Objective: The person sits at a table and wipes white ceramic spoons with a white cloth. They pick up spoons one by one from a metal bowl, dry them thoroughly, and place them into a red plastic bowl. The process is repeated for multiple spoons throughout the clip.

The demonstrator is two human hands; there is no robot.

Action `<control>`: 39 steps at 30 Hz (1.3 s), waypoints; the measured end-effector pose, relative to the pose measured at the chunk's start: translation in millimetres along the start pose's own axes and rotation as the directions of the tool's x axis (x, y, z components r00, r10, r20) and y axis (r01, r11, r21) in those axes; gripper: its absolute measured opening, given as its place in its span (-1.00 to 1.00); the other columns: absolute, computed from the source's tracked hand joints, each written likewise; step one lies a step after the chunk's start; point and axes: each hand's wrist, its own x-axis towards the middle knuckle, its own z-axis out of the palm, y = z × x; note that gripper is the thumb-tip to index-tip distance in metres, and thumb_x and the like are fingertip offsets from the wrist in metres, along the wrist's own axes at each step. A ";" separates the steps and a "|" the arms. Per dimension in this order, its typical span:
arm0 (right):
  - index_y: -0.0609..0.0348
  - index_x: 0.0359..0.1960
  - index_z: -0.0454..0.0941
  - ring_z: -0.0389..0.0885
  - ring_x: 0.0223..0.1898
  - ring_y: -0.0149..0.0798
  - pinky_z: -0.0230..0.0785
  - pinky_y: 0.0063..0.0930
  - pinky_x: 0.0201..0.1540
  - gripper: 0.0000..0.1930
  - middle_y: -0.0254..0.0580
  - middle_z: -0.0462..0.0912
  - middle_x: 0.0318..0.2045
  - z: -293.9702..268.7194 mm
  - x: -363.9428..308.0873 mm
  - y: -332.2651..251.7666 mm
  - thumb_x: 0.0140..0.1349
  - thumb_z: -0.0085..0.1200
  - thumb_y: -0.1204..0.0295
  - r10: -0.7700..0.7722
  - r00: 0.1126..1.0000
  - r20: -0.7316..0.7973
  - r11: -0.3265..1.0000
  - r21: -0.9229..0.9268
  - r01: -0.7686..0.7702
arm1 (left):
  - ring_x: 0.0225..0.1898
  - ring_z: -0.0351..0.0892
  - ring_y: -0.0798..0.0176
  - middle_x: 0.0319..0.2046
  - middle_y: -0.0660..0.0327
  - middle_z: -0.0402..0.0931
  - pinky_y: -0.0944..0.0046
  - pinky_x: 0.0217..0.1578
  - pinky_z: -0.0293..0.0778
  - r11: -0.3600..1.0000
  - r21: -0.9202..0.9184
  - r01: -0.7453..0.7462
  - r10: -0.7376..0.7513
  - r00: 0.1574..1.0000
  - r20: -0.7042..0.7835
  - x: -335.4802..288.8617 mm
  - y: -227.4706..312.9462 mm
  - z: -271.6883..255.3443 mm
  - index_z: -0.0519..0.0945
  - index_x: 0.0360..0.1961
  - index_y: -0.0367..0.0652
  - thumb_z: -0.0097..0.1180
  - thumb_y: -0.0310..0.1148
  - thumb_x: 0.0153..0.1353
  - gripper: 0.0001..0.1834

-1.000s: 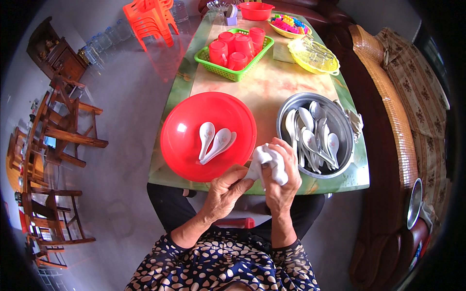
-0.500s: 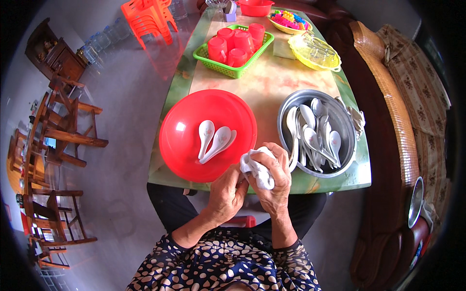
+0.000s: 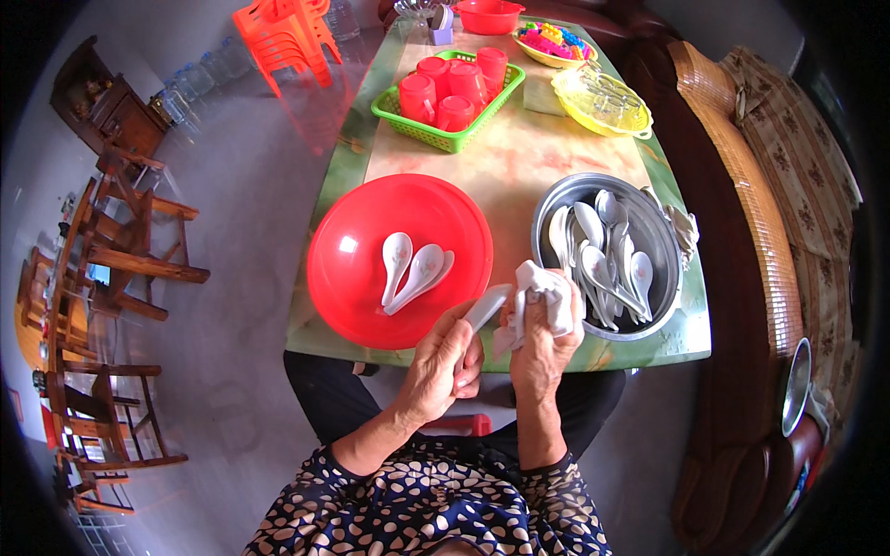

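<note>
My left grip (image 3: 442, 360) is clamped on a white spoon (image 3: 486, 309); just beside it, my right grip (image 3: 541, 347) clenches a crumpled cloth (image 3: 545, 295). I have the spoon over the near edge of the bench (image 3: 519, 162), between a red basin (image 3: 431, 206) holding three spoons (image 3: 425, 271) and a metal bowl (image 3: 659, 246) of cutlery (image 3: 601, 267). Farther out, I see red cups (image 3: 467, 85) in a green basket (image 3: 453, 143).
</note>
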 end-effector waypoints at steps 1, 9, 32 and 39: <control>0.23 -0.10 0.49 0.50 -0.30 -0.46 0.36 -0.63 -0.23 -0.76 -0.30 0.55 -0.26 1.9 -3.6 1.0 0.18 0.10 0.54 0.006 1.000 -0.017 0.999 -0.035 -0.006 | -0.72 0.10 0.56 -0.59 0.39 0.20 0.53 -0.75 0.11 0.996 -0.076 0.052 -0.052 0.999 -0.005 2.3 -0.8 -4.1 0.34 0.02 -0.10 -0.21 0.06 0.37 -0.54; 0.15 -0.22 0.60 0.49 -0.22 -0.10 0.40 -0.33 -0.20 -0.62 -0.08 0.47 -0.24 -2.4 -9.6 9.9 -0.20 0.25 0.63 -0.336 0.831 0.444 0.705 -0.467 0.534 | -0.79 0.25 0.44 -0.68 0.33 0.27 0.48 -0.80 0.21 0.985 0.166 -0.041 0.056 0.995 -0.087 5.5 -7.5 -12.7 0.39 -0.20 -0.13 -0.44 0.08 0.42 -0.49; 0.05 -0.28 0.61 0.42 -0.25 -0.09 0.27 -0.28 -0.22 -0.63 -0.12 0.51 -0.30 10.1 -9.9 4.1 -0.25 0.32 0.46 -0.456 0.781 0.426 0.601 -0.501 0.623 | -0.80 0.25 0.45 -0.74 0.34 0.28 0.45 -0.80 0.17 0.977 0.215 -0.016 0.024 0.999 -0.034 1.7 -3.7 -13.9 0.38 -0.27 -0.10 -0.47 0.17 0.38 -0.44; 0.03 -0.25 0.62 0.40 -0.26 -0.14 0.26 -0.30 -0.23 -0.62 -0.15 0.50 -0.27 7.9 1.6 -6.5 -0.26 0.29 0.44 -0.487 0.679 0.550 0.551 -0.409 0.727 | -0.81 0.20 0.44 -0.74 0.31 0.27 0.45 -0.80 0.18 0.995 0.034 0.099 -0.098 0.994 -0.043 -1.2 0.0 -15.6 0.37 -0.16 -0.07 -0.47 0.12 0.40 -0.49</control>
